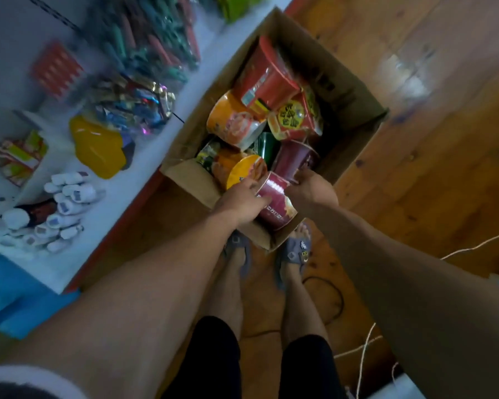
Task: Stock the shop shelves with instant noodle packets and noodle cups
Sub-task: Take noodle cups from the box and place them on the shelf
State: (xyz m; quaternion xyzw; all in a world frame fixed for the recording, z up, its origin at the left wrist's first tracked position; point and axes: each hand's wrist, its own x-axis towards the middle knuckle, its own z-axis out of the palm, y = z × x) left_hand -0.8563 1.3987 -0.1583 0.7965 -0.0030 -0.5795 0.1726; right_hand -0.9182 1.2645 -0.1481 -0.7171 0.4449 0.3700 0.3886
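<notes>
An open cardboard box [355,90] stands on the wooden floor, full of noodle cups and packets. At its near end a dark red noodle cup [275,205] lies on its side. My left hand [239,201] grips that cup from the left and my right hand [310,187] holds its other side. Behind it lie a yellow-lidded orange cup [247,169], another maroon cup [296,158], an orange cup [231,122], a big red cup [264,76] and a red noodle packet [294,116].
A white shop shelf [133,174] with a red edge runs along the left, holding blurred bags of sweets, a yellow pack [98,145] and white bottles [67,191]. A blue stool [9,292] is at the lower left. Cables [366,341] lie on the floor by my sandalled feet.
</notes>
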